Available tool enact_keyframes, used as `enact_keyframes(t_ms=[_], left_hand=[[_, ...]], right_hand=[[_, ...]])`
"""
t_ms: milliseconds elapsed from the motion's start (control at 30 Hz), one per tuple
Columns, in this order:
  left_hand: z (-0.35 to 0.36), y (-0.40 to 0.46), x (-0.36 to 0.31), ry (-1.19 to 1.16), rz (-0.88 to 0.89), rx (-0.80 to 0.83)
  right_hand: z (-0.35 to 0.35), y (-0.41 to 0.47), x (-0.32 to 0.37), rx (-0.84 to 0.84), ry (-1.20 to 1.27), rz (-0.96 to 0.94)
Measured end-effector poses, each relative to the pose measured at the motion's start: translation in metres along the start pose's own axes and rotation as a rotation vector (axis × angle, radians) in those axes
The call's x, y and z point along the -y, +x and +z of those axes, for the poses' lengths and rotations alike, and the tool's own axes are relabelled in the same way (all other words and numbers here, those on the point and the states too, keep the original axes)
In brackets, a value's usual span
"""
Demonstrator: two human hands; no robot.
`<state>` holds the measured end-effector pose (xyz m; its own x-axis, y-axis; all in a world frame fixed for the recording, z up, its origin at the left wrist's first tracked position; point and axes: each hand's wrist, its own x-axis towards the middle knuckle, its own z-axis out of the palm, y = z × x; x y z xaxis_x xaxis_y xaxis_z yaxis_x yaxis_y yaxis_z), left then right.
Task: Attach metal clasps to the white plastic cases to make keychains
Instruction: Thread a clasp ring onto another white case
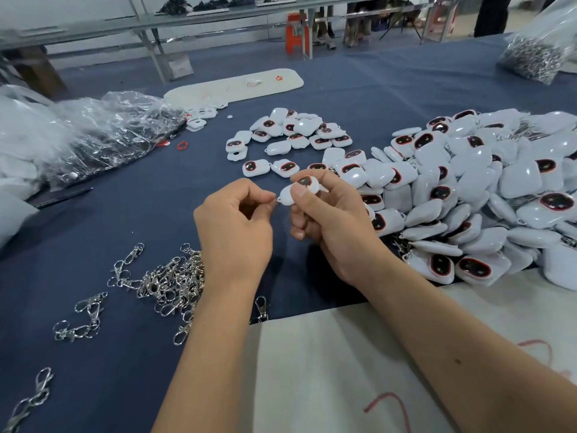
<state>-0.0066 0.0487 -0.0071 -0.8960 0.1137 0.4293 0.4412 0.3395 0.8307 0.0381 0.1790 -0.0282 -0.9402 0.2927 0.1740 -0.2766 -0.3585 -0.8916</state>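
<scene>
Blue cloth table (131, 189), workshop benches running behind. Right hand (331, 220) is gripping a white case (301, 190) by thumb and fingers, lifted above the cloth. Left hand (234, 220) is pinching a small clasp (276, 200) at the case's end loop; most of it is hidden. Advice: hold the case steady, ease the ring through squarely, avoid forcing. Spare clasps (168, 282) are lying near left; case pile (484, 189) right.

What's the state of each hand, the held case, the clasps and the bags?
left hand: pinches a small metal part at the case's end
right hand: grips the case
held case: off the table
clasp pile: loose on cloth
clear bag: open, slumped
</scene>
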Motion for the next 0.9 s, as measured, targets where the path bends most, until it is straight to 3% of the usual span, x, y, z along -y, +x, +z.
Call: enact_keyframes(t_ms=[167,233,300,467,600,767,900], left_hand=[[-0.0018,0.0010,0.0008,0.249,0.093,0.035],[-0.0025,0.0017,-0.0003,0.237,0.082,0.037],[-0.0026,0.0010,-0.0009,0.087,-0.016,0.012],[-0.0038,0.0014,-0.0026,-0.537,-0.515,0.115],[-0.0084,0.0051,-0.0067,-0.728,-0.630,0.142],[-0.0077,0.0039,-0.0063,-0.647,-0.530,0.080],[-0.0033,0.0035,0.0010,-0.266,-0.246,0.019]], right_hand=[[0.0003,-0.0015,-0.0041,-0.001,-0.277,-0.123],[0.0018,-0.0022,-0.0042,-0.005,-0.295,-0.140],[0.0024,-0.0017,-0.0034,-0.023,-0.238,-0.118],[0.0001,0.0014,0.0019,-0.033,0.016,0.021],[-0.0027,0.0022,0.0026,0.000,0.092,0.060],[-0.0025,0.0022,0.0005,0.042,0.077,0.062],[-0.0027,0.0022,-0.0001,0.004,0.038,0.063]])
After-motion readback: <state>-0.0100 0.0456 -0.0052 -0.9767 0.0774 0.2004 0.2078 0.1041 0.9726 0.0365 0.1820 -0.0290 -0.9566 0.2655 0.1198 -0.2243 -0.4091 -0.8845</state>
